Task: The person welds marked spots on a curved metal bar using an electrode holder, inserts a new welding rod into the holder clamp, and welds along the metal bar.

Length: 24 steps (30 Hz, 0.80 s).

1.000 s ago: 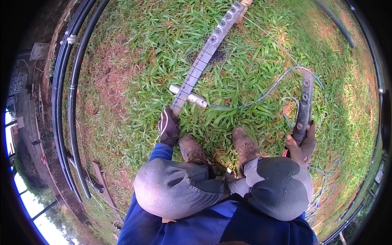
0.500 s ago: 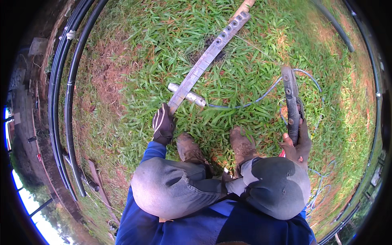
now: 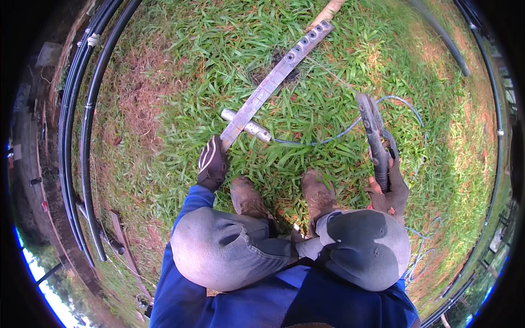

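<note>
My left hand [image 3: 212, 162], in a dark striped glove, is closed on the near end of a long flat metal bar [image 3: 261, 98]. Several round, nut-like pieces [image 3: 301, 48] line the bar's far part. Under the bar lies a short metal pipe [image 3: 255, 130], crossing it at an angle. My right hand [image 3: 395, 188], in a worn glove with bare fingertips, grips the ridged handle of a dark welding electrode holder [image 3: 372, 128]. From its tip a thin rod [image 3: 333, 75] reaches toward the round pieces; whether it touches them I cannot tell.
A blue cable [image 3: 339, 135] curls through the grass. Beyond the bar lies a pale pole [image 3: 327, 13]. Long black pipes [image 3: 92, 104] run along the left, and another dark pipe [image 3: 445, 38] lies at the far right. My boots [image 3: 319, 192] and bent knees are close by.
The electrode holder has tilted to the left, and its rod now sits slightly lower against the bar. My left hand keeps its hold. The whole view has shifted slightly.
</note>
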Each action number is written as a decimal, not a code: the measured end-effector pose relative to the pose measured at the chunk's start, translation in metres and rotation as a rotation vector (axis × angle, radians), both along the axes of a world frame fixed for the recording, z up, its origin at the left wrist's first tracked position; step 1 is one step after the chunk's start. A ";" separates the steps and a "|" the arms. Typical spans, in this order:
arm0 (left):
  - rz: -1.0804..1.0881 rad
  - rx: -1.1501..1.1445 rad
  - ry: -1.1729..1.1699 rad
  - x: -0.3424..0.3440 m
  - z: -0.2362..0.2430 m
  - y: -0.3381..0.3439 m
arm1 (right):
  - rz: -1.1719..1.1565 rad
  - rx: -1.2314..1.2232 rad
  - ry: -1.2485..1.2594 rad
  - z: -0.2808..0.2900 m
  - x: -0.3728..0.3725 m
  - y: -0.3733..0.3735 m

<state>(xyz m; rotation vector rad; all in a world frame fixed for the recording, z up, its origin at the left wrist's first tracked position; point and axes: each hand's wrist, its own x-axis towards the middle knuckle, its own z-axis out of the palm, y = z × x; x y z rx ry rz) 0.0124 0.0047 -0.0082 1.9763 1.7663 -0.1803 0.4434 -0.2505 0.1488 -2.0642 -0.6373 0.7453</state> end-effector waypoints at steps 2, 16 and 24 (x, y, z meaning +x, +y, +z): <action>0.001 -0.002 0.002 0.000 0.000 0.000 | 0.011 -0.013 -0.025 0.001 -0.002 0.001; -0.023 -0.018 0.030 0.007 0.006 0.006 | 0.094 -0.036 -0.118 -0.009 0.001 0.012; -0.061 -0.039 0.076 0.020 0.001 0.026 | -0.006 0.125 -0.056 -0.025 0.007 -0.001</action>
